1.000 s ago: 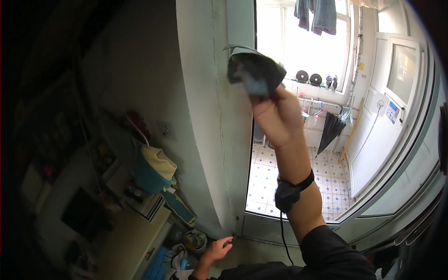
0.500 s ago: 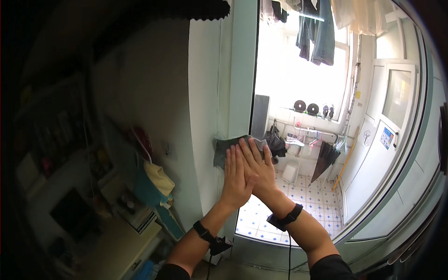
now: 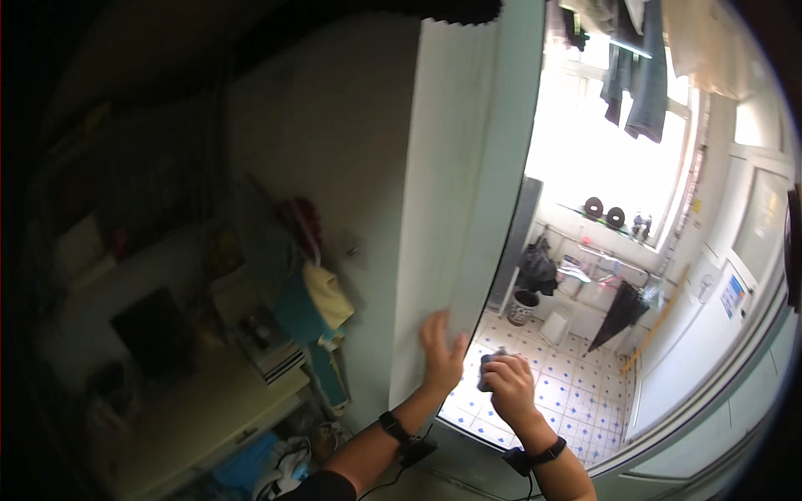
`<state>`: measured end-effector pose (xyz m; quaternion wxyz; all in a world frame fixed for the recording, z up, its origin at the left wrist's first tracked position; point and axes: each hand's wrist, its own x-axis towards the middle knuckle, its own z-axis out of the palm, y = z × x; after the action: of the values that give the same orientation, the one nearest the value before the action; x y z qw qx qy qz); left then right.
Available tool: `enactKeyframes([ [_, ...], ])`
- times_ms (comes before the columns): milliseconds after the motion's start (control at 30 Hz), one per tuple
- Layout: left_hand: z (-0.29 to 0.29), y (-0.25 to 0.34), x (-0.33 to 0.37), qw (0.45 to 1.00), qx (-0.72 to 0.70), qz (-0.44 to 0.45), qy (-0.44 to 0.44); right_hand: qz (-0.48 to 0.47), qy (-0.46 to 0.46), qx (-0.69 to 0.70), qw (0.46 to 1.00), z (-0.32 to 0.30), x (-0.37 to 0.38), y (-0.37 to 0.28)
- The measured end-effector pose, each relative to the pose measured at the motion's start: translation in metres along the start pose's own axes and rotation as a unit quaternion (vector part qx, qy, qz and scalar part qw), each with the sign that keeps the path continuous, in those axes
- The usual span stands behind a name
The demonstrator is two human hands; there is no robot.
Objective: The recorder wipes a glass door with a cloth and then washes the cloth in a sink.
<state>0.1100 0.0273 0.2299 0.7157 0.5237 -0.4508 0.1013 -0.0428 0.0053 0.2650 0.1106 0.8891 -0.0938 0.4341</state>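
My right hand [image 3: 512, 388] is closed round a grey cloth [image 3: 485, 372], which is bunched up and mostly hidden by the fingers. It is held in front of the doorway, apart from the frame. To its left, my left hand [image 3: 441, 355] is held up with its fingers apart and nothing in them. Its fingers overlap the pale door frame [image 3: 468, 200] in view; I cannot tell whether they touch it. A black band with a small dark device and a cable sits on each wrist.
Beyond the doorway, a black umbrella [image 3: 618, 317], a dark bag [image 3: 539, 267] and a bin [image 3: 523, 307] stand or hang by the far wall. Laundry [image 3: 647, 83] hangs above. On the left are a desk [image 3: 209, 430] and a hanging teal and cream cloth [image 3: 322, 301].
Both hands lay flat on the spread cloth against the frame; now they are apart and lower. The right hand has gathered the cloth and moved right. The view has turned left.
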Motion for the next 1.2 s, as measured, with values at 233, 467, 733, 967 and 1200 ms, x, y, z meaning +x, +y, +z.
enactKeyframes([
  [233,0.024,0.004,0.011,0.986,-0.027,-0.152,0.065,0.107,0.018,0.109,0.988,-0.035,-0.048,-0.009],
  [467,0.039,0.012,0.013,0.976,-0.01,-0.179,0.122,0.198,-0.03,0.223,0.954,-0.04,-0.12,-0.013],
  [733,0.076,0.052,-0.031,0.991,0.013,-0.101,0.089,0.408,-0.12,0.283,0.86,-0.045,-0.2,-0.016],
  [967,0.099,0.114,-0.085,0.994,-0.06,-0.07,-0.067,0.474,-0.144,0.262,0.828,-0.048,-0.227,-0.005],
  [1200,0.09,0.155,-0.104,0.904,-0.226,-0.077,-0.355,0.463,-0.004,0.233,0.855,-0.044,-0.248,-0.013],
])
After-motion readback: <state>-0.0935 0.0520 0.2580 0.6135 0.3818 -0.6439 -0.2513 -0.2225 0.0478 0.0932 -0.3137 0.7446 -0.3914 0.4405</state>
